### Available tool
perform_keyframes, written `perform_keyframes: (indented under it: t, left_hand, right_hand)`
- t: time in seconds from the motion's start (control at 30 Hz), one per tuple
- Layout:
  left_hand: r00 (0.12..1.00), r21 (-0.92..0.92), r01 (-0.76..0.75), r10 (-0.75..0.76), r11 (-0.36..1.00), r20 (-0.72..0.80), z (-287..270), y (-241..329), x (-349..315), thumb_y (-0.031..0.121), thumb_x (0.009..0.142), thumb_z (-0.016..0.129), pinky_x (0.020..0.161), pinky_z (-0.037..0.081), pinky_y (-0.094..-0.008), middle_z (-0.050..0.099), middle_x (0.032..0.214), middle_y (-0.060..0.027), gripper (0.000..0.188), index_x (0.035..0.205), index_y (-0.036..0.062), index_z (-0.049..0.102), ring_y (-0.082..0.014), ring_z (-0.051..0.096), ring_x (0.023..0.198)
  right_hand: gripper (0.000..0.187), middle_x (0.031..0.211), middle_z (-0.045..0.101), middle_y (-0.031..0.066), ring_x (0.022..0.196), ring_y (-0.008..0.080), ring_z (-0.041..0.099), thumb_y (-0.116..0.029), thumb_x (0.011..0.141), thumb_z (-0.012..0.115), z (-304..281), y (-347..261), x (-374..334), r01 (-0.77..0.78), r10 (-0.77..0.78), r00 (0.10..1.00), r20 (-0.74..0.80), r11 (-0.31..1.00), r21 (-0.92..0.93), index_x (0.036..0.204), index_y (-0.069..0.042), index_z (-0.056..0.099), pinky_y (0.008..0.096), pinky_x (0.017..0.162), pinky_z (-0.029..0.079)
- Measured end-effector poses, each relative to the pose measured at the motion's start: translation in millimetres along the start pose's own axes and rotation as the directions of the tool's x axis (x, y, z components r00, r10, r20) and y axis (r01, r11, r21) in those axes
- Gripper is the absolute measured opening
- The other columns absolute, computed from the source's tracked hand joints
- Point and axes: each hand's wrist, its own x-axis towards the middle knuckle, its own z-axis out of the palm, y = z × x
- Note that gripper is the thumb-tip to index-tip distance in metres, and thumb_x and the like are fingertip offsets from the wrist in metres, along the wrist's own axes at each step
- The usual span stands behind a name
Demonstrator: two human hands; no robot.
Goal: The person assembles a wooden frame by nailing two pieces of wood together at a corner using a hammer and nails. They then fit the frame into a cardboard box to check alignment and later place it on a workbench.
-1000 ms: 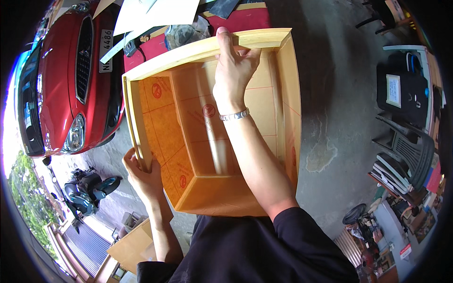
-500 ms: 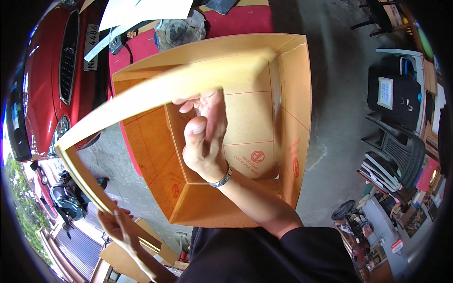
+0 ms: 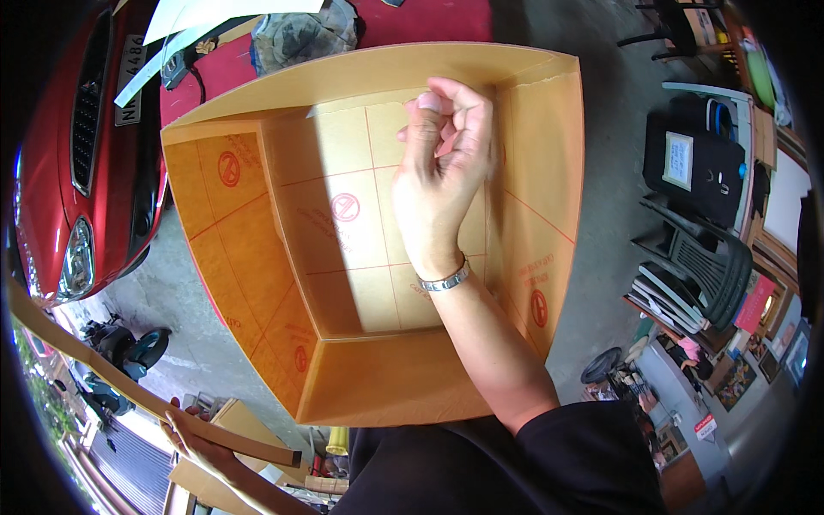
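A large open box [image 3: 360, 382] of tan board, with red printed lines and round marks inside, stands right in front of my body. Over its right inner side is my right hand [image 3: 442, 159], fingers loosely curled, thumb a little apart from them, nothing visible in it. A metal-banded watch [image 3: 446, 276] circles that wrist. At the lower left, my left hand [image 3: 197, 438] grips a long tan board piece [image 3: 112, 378], seen nearly edge-on and running toward the left rim of the picture. Its full shape is cut off there.
Behind the box, a red-covered surface [image 3: 429, 24] bears a crumpled bundle [image 3: 305, 39], white sheets and a black tool. A red car [image 3: 51, 163] is parked on the left, a motorcycle [image 3: 124, 348] below it. Stacked chairs [image 3: 699, 266] and a black bag [image 3: 695, 159] line the right.
The tan board piece has swung from across the box top out to the lower left in my left hand. My right hand has come off it and moved right, uncovering the box's inside.
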Motion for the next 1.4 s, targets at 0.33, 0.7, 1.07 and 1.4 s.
perform_keyframes:
  t: [0.33, 0.7, 1.07, 1.4]
  left_hand:
    - [0.993, -0.009, -0.023, 0.024, 1.0, 0.112, -1.3, -11.3, 5.7, 0.036, 0.105, 0.061, 0.059, 0.05, -0.0205, 0.067, 0.107, -0.0059, 0.036, 0.125, 0.0071, 0.057, -0.0073, 0.06, 0.076]
    - [0.981, 0.001, -0.073, 0.072, 0.997, 0.181, -0.8, -18.8, 5.2, 0.034, 0.104, 0.064, 0.057, 0.052, -0.0229, 0.067, 0.121, -0.0087, 0.037, 0.127, 0.0073, 0.054, -0.0096, 0.064, 0.077]
    - [0.987, 0.012, -0.054, 0.052, 0.998, 0.153, 5.3, -17.3, -9.4, 0.034, 0.104, 0.064, 0.058, 0.051, -0.0234, 0.067, 0.117, -0.0085, 0.034, 0.123, 0.0071, 0.056, -0.0107, 0.064, 0.077]
    - [0.986, -0.055, -0.041, 0.05, 0.998, 0.159, -4.8, -36.3, -5.4, 0.031, 0.103, 0.065, 0.058, 0.053, -0.0243, 0.067, 0.12, -0.0117, 0.036, 0.127, 0.0059, 0.055, -0.0122, 0.064, 0.078]
  right_hand:
    - [0.073, 0.123, 0.053, 0.0118, 0.082, 0.0114, 0.056, -0.014, 0.106, 0.058, 0.7, -5.3, 18.3, -0.091, 0.101, 0.99, -0.099, 0.991, 0.098, 0.158, 0.008, 0.012, 0.0234, 0.07, 0.051]
    - [0.072, 0.121, 0.055, 0.0128, 0.079, 0.0102, 0.056, -0.016, 0.104, 0.061, -12.5, -6.7, 38.5, -0.051, 0.062, 0.991, -0.121, 0.995, 0.087, 0.153, 0.014, 0.017, 0.0251, 0.059, 0.051]
    - [0.029, 0.102, 0.054, 0.0066, 0.073, 0.0065, 0.048, -0.014, 0.105, 0.061, -13.6, -18.8, 25.1, 0.32, -0.32, 0.941, -0.113, 0.947, -0.02, 0.125, 0.001, 0.047, 0.023, 0.056, 0.043]
    - [0.025, 0.093, 0.063, 0.0085, 0.061, 0.0068, 0.051, -0.016, 0.108, 0.054, -26.9, 16.6, 25.3, -0.133, 0.154, 0.98, -0.128, 0.978, 0.158, 0.125, 0.002, 0.049, 0.0207, 0.055, 0.043]
